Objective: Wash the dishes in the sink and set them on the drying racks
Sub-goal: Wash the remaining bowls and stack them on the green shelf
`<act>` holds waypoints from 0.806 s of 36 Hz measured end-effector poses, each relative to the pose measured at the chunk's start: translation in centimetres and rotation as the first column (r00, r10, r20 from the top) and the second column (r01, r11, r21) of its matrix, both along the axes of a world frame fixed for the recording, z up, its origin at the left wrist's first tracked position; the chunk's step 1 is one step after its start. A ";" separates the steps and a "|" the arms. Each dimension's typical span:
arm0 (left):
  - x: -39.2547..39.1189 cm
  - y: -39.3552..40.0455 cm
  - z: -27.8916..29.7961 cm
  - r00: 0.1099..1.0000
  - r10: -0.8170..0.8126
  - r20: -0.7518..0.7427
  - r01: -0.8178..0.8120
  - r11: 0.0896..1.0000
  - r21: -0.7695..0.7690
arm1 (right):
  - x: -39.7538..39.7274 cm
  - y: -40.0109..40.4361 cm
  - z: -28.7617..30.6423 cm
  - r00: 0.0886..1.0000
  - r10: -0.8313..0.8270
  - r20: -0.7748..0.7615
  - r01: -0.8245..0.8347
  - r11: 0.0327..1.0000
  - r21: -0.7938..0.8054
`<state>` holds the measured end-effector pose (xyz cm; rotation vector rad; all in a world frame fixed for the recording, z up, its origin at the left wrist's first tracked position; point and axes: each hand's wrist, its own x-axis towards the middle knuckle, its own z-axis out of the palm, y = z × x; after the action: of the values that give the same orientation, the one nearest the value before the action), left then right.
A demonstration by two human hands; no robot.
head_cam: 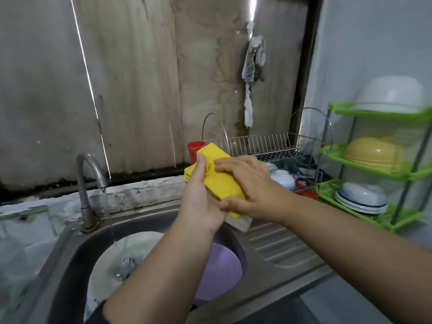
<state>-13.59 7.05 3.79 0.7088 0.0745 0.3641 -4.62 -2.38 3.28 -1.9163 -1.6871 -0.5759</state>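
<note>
A stainless steel sink with a ribbed draining counter stands below a stained grey plank wall, its curved metal tap running a thin stream onto a white plate and a purple plastic bowl in the basin. Above the sink's right rim, the left hand grips a flat yellow rectangular cloth by thumb and palm, while the right hand pinches it, fingers on top and thumb beneath; its long axis slants from upper left to lower right. Right of the sink stand a wire dish rack and a green tiered plastic rack holding upturned bowls.
</note>
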 end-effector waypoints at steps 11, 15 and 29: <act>4.7 -3.4 4.5 0.996 0.064 0.056 -0.063 0.998 -0.018 | 4.3 -7.2 4.2 0.965 -0.258 0.042 0.261 0.938 -0.228; 6.4 -5.0 5.7 0.995 0.069 0.074 -0.066 0.997 -0.043 | 5.5 -8.7 5.2 0.955 -0.282 -0.095 0.266 0.951 -0.156; 14.3 -8.4 8.7 0.980 0.031 -0.198 0.005 0.984 0.177 | 11.5 -12.7 9.8 0.876 -0.464 0.129 0.478 0.872 -0.109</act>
<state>0.72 -1.33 12.46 0.9206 0.2403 0.3134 6.84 -15.09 13.06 -2.4622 -1.3350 -0.7623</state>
